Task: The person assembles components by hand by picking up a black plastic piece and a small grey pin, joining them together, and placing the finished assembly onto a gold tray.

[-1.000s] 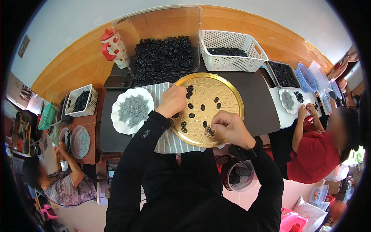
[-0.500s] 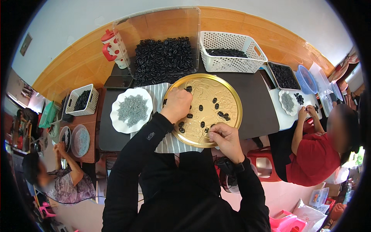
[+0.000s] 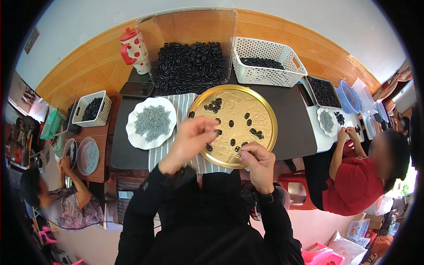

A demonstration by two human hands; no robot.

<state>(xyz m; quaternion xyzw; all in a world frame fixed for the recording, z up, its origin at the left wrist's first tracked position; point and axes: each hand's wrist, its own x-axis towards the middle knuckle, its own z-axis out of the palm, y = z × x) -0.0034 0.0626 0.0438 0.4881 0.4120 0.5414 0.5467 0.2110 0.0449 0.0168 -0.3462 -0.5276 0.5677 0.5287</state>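
A round gold tray (image 3: 260, 99) lies in front of me, with several small black oval pieces (image 3: 231, 123) scattered on it. Over its left part, my left hand (image 3: 187, 143) hovers, slightly blurred, fingers apart and no object visible in them. Black pieces lie close by its fingertips. At the tray's front right edge, my right hand (image 3: 258, 165) has thumb and forefinger pinched together; whatever is between them is too small to name. Left of the tray, a white scalloped plate (image 3: 132, 140) holds a heap of small slender grey pieces (image 3: 152, 123).
Behind the tray stand a clear bin (image 3: 185, 26) of black pieces and a white basket (image 3: 269, 78). A dotted tumbler (image 3: 134, 53) and phone (image 3: 137, 89) are at back left. A striped cloth (image 3: 161, 157) lies under the tray. People work at both sides.
My left hand has drawn back toward me from the tray's upper left, uncovering a cluster of black pieces there. My right hand stays nearly in place, still pinched. The view has shifted slightly.
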